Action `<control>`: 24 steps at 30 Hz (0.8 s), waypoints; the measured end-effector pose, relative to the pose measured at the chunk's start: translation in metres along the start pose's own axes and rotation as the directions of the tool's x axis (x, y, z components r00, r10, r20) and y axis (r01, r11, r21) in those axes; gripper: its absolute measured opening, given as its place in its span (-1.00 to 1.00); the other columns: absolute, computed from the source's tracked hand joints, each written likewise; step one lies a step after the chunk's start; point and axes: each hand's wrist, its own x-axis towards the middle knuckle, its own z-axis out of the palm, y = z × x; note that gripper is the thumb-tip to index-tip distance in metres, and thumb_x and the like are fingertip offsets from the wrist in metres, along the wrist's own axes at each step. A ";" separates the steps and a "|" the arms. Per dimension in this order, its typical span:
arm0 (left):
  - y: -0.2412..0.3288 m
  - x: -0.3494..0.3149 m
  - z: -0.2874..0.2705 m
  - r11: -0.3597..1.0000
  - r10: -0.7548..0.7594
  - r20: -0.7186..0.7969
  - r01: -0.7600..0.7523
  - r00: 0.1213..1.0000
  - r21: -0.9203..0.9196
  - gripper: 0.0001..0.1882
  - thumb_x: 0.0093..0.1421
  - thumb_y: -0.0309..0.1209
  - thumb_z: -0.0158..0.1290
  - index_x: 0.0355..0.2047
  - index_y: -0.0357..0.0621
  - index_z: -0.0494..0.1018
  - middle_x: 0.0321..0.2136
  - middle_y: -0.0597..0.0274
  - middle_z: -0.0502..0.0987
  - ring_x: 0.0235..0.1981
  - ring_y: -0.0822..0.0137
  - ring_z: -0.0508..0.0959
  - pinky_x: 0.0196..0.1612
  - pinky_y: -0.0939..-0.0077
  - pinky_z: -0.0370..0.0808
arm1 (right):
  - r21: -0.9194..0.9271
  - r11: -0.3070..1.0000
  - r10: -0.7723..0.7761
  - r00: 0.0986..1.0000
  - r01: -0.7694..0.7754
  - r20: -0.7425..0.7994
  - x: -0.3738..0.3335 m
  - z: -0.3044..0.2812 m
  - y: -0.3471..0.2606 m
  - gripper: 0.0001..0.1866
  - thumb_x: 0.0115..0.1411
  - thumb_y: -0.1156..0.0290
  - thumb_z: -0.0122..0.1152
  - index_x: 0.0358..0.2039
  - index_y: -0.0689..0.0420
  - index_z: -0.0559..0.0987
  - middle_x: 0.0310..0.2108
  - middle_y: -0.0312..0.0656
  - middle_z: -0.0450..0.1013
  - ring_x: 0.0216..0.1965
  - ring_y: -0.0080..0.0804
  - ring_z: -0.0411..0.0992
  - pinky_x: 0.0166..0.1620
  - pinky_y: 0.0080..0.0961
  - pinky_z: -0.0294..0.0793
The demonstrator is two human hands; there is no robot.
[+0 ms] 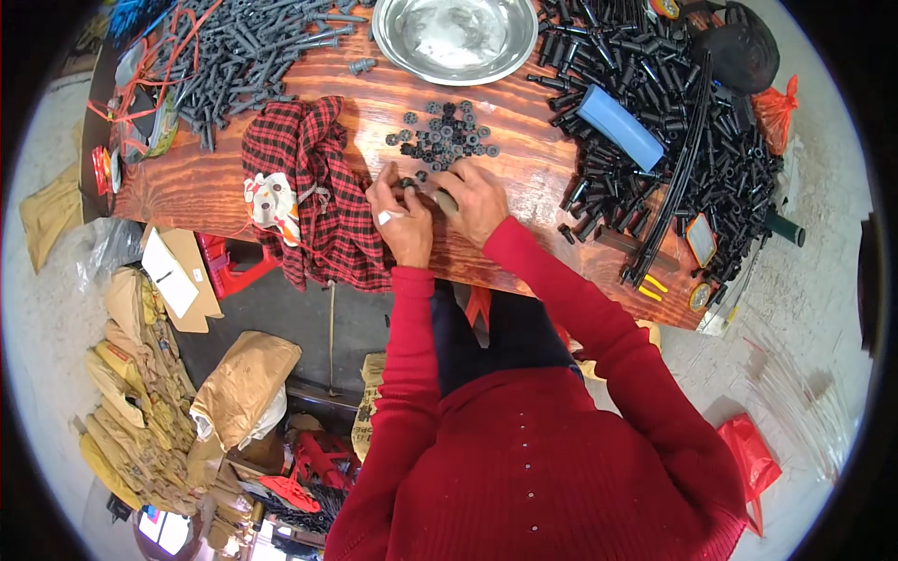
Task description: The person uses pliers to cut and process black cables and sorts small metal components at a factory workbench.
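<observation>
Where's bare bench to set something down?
Bare wood lies between the checked cloth and the small ring pile, and right of the right hand. Crowded: grey parts and black parts.

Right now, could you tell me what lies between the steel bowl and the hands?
In the head view, a cluster of small black rings lies on the wooden table between steel bowl and hands.
</observation>
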 end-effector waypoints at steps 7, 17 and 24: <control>-0.001 -0.005 0.001 0.995 0.042 0.064 -0.048 0.997 0.084 -0.54 0.10 -0.71 0.03 0.06 -0.26 0.38 -0.16 0.04 0.38 -0.28 0.22 0.45 -0.19 0.36 0.46 | -0.272 0.950 -0.130 0.986 0.155 0.107 0.022 0.011 0.000 -0.73 0.06 0.34 0.29 -0.19 0.02 0.61 -0.33 -0.19 0.41 -0.34 -0.17 0.50 -0.34 -0.28 0.50; 0.007 0.008 0.002 1.000 -0.004 0.019 0.004 1.000 -0.018 -0.31 0.11 -0.64 0.13 0.25 -0.28 0.15 -0.07 -0.02 0.30 -0.27 0.29 0.43 -0.16 0.39 0.44 | -0.213 0.977 -0.057 0.977 0.012 -0.204 0.127 -0.075 0.020 -0.76 0.14 0.26 0.28 -0.18 0.04 0.59 -0.28 -0.13 0.47 -0.34 -0.11 0.52 -0.27 -0.25 0.52; 0.004 0.032 0.006 0.999 0.032 0.053 -0.034 0.998 0.028 -0.17 0.01 -0.66 0.18 0.30 -0.26 0.11 0.02 -0.16 0.22 0.03 -0.10 0.33 0.09 0.19 0.33 | -0.256 0.967 -0.054 0.985 0.011 -0.162 0.134 -0.067 0.026 -0.75 0.16 0.28 0.25 -0.17 0.07 0.59 -0.27 -0.12 0.49 -0.34 -0.14 0.53 -0.31 -0.28 0.53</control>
